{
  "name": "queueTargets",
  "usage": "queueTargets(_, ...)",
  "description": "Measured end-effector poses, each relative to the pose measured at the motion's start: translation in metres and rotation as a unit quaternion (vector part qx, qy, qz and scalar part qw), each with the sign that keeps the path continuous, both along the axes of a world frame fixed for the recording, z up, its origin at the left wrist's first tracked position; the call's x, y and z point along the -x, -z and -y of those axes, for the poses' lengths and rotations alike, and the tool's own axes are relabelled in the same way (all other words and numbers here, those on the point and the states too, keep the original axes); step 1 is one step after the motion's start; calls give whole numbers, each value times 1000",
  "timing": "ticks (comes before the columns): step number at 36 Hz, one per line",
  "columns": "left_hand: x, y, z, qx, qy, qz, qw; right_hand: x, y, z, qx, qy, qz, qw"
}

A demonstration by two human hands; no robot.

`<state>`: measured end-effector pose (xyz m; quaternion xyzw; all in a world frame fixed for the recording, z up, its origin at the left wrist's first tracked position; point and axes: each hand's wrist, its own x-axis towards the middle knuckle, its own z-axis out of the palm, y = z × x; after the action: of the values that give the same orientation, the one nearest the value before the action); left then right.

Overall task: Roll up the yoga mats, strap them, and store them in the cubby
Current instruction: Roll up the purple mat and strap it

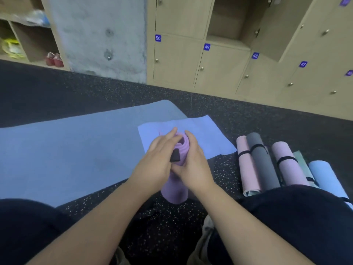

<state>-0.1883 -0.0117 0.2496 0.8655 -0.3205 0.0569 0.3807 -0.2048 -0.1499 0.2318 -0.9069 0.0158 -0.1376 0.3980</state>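
Observation:
A rolled purple yoga mat (pixel 174 192) stands tilted on the dark floor between my knees. My left hand (pixel 156 161) lies over its left side and holds the end of a black strap (pixel 175 155) against the roll. My right hand (pixel 193 163) wraps around the right side of the roll. The spiral end of the mat (pixel 183 140) shows above my fingers. A large blue mat (pixel 66 153) lies flat to the left, and a smaller lilac-blue mat (pixel 206 136) lies flat behind the roll.
Several rolled, strapped mats lie at the right: pink (pixel 248 169), grey (pixel 264 161), pink (pixel 288 165), light blue (pixel 326 176). Numbered wooden lockers (pixel 177 60) line the back; one cubby (pixel 229 20) stands open. A concrete pillar (pixel 99 35) and shoe shelves (pixel 34 41) stand at the left.

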Motion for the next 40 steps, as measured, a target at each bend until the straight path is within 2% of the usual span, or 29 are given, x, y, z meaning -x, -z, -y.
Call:
queueTargets(5,4,4,5,-35,-3,9,999,11,0,4,-21,4,-1,1000)
queueTargets(12,3,32,11,-57,14,-31,998,17,15,9,-23,-13,-43,999)
queueTargets(23,-10,39,25,-50,8,-44,998,7,28,22,-92,-13,-75,993)
queueTargets(28,-14,33,30,-69,20,-42,997,3,27,28,-123,0,-88,988)
queueTargets(35,-25,18,17,-149,48,-18,987,1,10,23,-82,26,-62,994)
queueTargets(40,-43,-25,10,-198,-1,45,979,-13,-28,25,-54,13,-25,998)
